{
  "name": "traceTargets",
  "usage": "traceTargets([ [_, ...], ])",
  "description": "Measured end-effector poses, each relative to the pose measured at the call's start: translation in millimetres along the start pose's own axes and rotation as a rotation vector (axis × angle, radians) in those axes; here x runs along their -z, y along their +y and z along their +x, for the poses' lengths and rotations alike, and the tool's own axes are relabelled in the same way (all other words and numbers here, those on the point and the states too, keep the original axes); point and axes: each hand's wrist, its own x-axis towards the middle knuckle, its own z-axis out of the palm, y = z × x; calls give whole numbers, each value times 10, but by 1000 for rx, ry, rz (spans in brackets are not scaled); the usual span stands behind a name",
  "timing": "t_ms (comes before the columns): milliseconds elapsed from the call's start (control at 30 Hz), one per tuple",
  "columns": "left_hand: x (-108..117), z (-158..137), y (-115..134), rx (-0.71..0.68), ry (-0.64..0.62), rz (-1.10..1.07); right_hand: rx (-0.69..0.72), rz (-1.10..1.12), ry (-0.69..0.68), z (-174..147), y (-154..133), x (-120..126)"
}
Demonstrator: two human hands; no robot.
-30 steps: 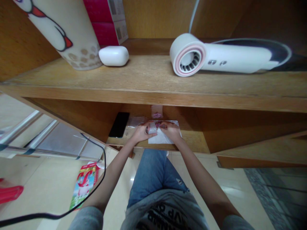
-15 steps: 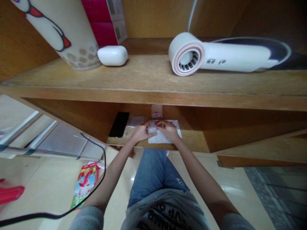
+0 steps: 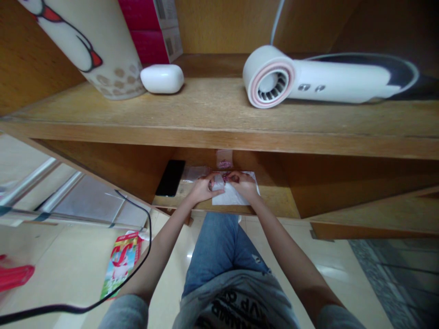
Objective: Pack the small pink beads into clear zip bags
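Observation:
In the lower compartment, my left hand [image 3: 203, 188] is closed on a small clear plastic bag [image 3: 218, 182], held over the left part of a white sheet of paper [image 3: 233, 198]. Small dark pink beads [image 3: 225, 177] lie on the paper between my two hands. My right hand [image 3: 244, 185] rests on the paper beside them, its fingers bent together near the beads. Whatever is between those fingertips is too small to make out. Behind the paper stands another clear bag [image 3: 224, 160] with pink beads at its bottom.
A black phone [image 3: 170, 178] and a flat clear plastic packet [image 3: 195, 173] lie left of the paper. Above, the upper shelf [image 3: 212, 109] holds a white handheld fan [image 3: 336, 81], a white earbud case [image 3: 162, 78], a large cup [image 3: 103, 55] and magenta boxes [image 3: 147, 45]. A black cable [image 3: 150, 233] hangs at left.
My right hand has shifted slightly to the right, away from the bag, and more of the pink beads now show between the hands. My left hand stays in place with the bag.

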Motion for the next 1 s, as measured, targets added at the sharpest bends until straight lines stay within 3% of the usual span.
traceTargets([
  [600, -16, 5, -21, -1, 9, -2, 77, -110, -54, -80, 14, -26],
  [1000, 1, 9, 6, -14, 16, -21, 44, 30, -26, -29, -91, -5],
])
